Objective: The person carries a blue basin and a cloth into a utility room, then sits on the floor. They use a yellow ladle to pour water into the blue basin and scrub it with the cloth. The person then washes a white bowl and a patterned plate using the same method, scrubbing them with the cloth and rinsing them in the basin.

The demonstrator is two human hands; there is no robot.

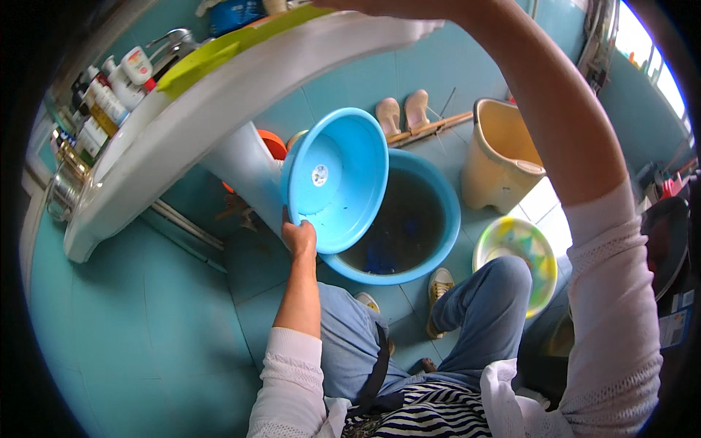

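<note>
My left hand (300, 238) grips the rim of a light blue plastic basin (350, 159), tilted so its inside faces me. The basin has a small round sticker on its bottom and a few dark specks inside. Behind and below it, a larger blue tub (450, 230) on the floor holds dark, murky water with deep blue patches in it. My right hand (394, 5) reaches up over the white washbasin (306, 57), beside a lime-green plastic basin (219, 57) there. The picture's top edge cuts off the fingers, so their grip is hidden.
Bottles (109, 98) and a metal mug (64, 189) crowd the washbasin's left end, near a faucet (178, 41). A yellow bucket (493, 178) and a patterned basin (542, 290) stand to the right. Slippers (417, 109) lean at the back wall; an orange container (271, 143) sits behind the pedestal.
</note>
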